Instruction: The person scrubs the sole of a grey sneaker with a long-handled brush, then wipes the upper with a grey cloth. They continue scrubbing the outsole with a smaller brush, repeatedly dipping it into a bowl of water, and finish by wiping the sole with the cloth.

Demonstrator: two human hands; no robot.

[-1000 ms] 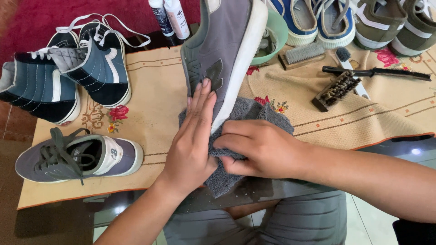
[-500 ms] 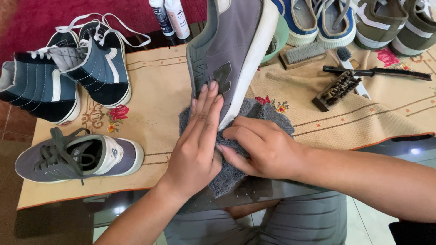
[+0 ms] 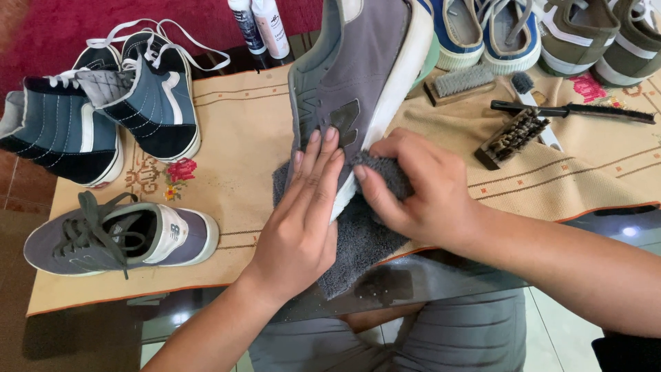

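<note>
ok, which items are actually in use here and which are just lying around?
In use:
left hand
right hand
grey suede sneaker
dark grey terry cloth

Lying about:
navy high-top pair
second grey laced sneaker
wooden bristle brushes
two white bottles

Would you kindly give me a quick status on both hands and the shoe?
Left hand flat on grey shoe. Right hand presses grey cloth to its sole edge. Nothing blocking.

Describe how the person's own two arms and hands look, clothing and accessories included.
Both forearms are bare, with no sleeves reaching them in view. The left hand and right hand wear no gloves, rings, watch or bracelets that show. Fingernails are short and unpainted. Grey trousers cover the lap below.
</note>
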